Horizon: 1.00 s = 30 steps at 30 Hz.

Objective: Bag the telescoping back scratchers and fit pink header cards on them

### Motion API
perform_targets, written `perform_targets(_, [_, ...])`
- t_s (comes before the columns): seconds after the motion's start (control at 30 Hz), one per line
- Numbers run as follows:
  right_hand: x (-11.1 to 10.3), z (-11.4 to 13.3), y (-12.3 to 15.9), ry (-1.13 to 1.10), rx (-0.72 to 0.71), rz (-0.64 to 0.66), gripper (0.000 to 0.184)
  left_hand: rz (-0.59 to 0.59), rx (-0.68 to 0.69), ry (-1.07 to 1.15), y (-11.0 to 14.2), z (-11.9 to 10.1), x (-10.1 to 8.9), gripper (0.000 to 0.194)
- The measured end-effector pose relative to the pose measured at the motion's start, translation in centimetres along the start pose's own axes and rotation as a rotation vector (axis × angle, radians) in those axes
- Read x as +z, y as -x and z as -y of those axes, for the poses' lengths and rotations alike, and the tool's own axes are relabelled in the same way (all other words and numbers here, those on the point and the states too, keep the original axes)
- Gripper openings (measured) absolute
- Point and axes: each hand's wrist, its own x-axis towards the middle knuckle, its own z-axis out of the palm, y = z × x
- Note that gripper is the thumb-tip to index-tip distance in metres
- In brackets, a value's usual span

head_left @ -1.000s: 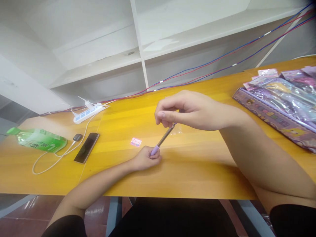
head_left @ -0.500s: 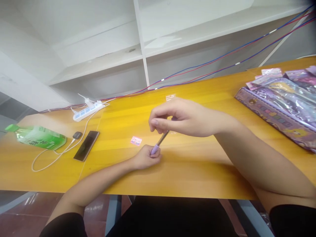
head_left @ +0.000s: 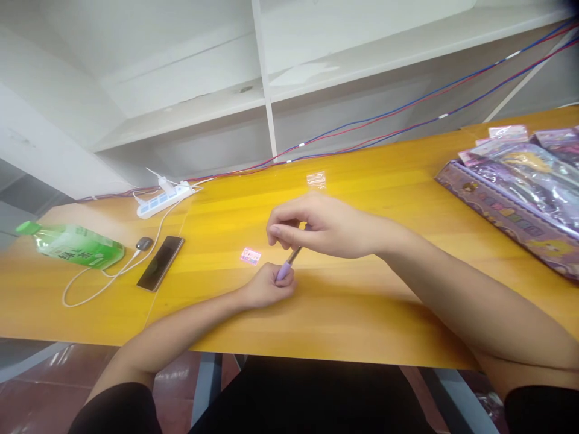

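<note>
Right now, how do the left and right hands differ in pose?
Closure: the left hand is a fist around the lilac end of the pen-like rod; the right hand curls loosely, leaving a gap.
Height: the left hand is low, near the table; the right hand is higher above it.
Shared: both bare, both at the rod.

A short, plain black fabric sleeve (head_left: pixel 118 413) with a gently curved edge ends near the left elbow (head_left: pixel 126 364). A matching black fabric sleeve (head_left: pixel 545 413) shows on the right. Past them, the slim left forearm (head_left: pixel 181 328) and right forearm (head_left: pixel 434 271) are bare, as are the left grip (head_left: pixel 271 286) and the right grip (head_left: pixel 321 226), a hand with slender fingers and a short thumbnail (head_left: pixel 275 230). Unpatterned black clothing (head_left: pixel 307 398) covers the body between the arms; whether shirt or trousers is unclear.
</note>
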Motion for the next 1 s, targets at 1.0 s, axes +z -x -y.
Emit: perform_targets(1.0, [-4.8,0.3,3.4,0.939,-0.15,-0.435,0.024,-0.625,0.507,-1.471,2.9,-19.1,-8.1,0.034])
